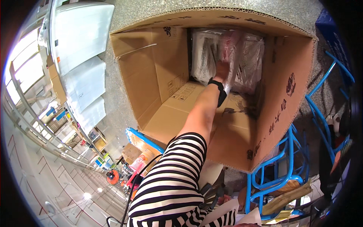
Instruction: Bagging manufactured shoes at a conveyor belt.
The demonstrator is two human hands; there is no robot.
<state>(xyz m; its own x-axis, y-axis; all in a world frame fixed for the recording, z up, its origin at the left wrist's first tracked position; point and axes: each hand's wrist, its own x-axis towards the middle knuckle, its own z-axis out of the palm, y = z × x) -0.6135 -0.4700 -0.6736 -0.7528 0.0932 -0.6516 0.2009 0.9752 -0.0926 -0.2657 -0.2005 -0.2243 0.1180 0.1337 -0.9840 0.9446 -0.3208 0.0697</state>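
Note:
My left hand point(222, 70) reaches deep into a large open cardboard box point(145, 72), a black band point(218, 90) round its wrist. Its fingers close on a clear plastic-wrapped packet point(231, 45) with a pinkish part; the fingertips are partly hidden. Beside and under it, flat packs in clear plastic point(206, 53) lie at the far end of the box. At the lower edge, a sliver of skin, probably my right hand point(246, 225), shows by white sheets point(225, 213); its fingers are out of sight.
Blue metal frames point(289, 159) stand right of the box, some with wooden boards point(283, 198). White panels point(81, 34) stand at the left. A blue-edged board point(143, 140) and small cartons point(131, 153) are near the box's lower left. Shoes point(332, 123) of another person show far right.

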